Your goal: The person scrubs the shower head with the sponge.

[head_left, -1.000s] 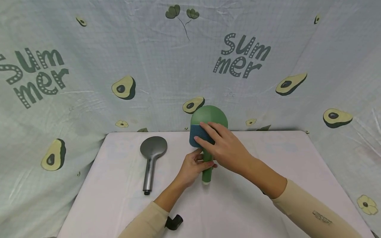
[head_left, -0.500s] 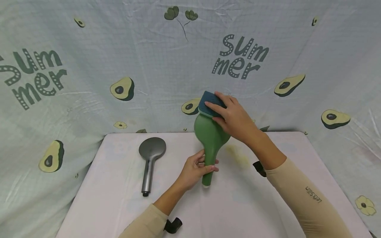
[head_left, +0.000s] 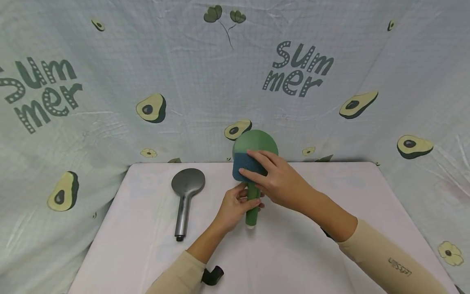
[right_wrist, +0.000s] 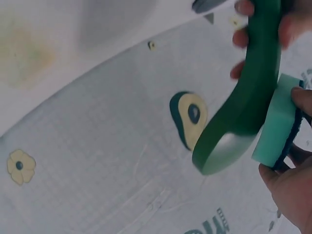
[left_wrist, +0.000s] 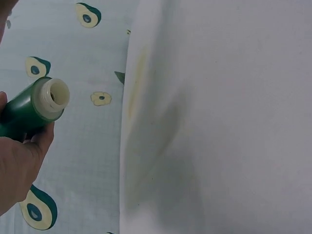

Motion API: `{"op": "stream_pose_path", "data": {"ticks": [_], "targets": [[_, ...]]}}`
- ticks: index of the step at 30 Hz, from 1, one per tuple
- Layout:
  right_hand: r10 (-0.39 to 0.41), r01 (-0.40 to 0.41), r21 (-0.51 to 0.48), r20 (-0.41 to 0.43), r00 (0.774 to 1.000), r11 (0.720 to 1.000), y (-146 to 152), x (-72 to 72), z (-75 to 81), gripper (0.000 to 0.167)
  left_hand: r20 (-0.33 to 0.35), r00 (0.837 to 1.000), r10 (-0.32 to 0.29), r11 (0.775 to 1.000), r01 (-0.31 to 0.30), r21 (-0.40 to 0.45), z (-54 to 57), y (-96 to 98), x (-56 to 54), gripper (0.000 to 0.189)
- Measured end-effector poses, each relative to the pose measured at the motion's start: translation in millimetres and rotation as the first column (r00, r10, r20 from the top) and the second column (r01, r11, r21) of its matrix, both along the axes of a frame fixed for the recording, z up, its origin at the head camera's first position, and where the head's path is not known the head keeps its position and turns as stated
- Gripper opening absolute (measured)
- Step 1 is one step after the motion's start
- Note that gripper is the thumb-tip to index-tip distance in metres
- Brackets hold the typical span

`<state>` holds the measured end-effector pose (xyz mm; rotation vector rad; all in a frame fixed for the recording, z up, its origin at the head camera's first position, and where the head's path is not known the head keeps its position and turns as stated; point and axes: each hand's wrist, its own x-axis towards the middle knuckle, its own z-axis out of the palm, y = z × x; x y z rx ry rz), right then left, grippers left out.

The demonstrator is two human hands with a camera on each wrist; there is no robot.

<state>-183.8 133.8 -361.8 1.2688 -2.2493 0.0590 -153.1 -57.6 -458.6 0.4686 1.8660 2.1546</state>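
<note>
My left hand (head_left: 235, 206) grips the handle of a green shower head (head_left: 257, 140), holding it up over the table with the round head away from me. At the handle's lower end a whitish threaded connector (left_wrist: 57, 95) shows in the left wrist view. With my right hand (head_left: 277, 177) I pinch a sponge (head_left: 247, 164) by its edges. Its dark blue scouring side faces me, and its light green foam side (right_wrist: 277, 122) lies against the back of the shower head near the neck, as the right wrist view shows.
On the left of the pale pink table (head_left: 147, 261) lies a grey shower head (head_left: 188, 182), its handle toward me. A black strap with its camera (head_left: 213, 276) is on my left forearm. Behind the table hangs a cloth (head_left: 205, 73) printed with avocados.
The sponge went from the lower part of the shower head up to its top rim, then back down toward the neck. The shower head tipped with it and returned; my left hand kept its grip.
</note>
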Motion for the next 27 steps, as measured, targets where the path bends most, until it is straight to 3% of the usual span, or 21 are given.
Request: {"op": "stream_pose_path", "data": {"ticks": [5,10,13,16,21,27], "targets": [[0.003,0.0,0.067,-0.044,0.999,0.998,-1.9,17.3,-7.0,0.067,-0.006,0.998,0.056,0.998,-0.056,-0.014,0.6,-2.4,0.2,0.042],[-0.018,0.021,0.059,-0.045,0.999,0.998,-2.3,15.0,-3.0,0.07,-0.025,0.999,0.037,0.999,-0.037,0.004,0.6,-1.2,0.7,0.046],[-0.042,0.042,0.026,-0.011,0.999,0.999,-1.6,5.7,3.3,0.068,-0.03,1.0,0.009,1.0,-0.008,0.022,0.9,0.2,1.0,0.056],[-0.061,0.065,-0.043,0.084,0.995,0.997,0.4,-6.9,12.4,0.064,-0.026,0.999,-0.024,0.999,0.025,0.026,0.8,1.3,1.3,0.066],[-0.08,0.126,-0.171,0.254,0.964,0.977,7.0,-31.9,24.8,0.055,-0.019,0.999,-0.045,0.999,0.045,0.017,-2.6,1.1,1.9,0.07],[-0.121,0.2,-0.201,0.347,0.93,0.959,13.8,-54.6,36.7,0.054,-0.034,0.998,-0.051,0.999,0.051,0.013,-5.4,0.8,3.1,0.07]]}}
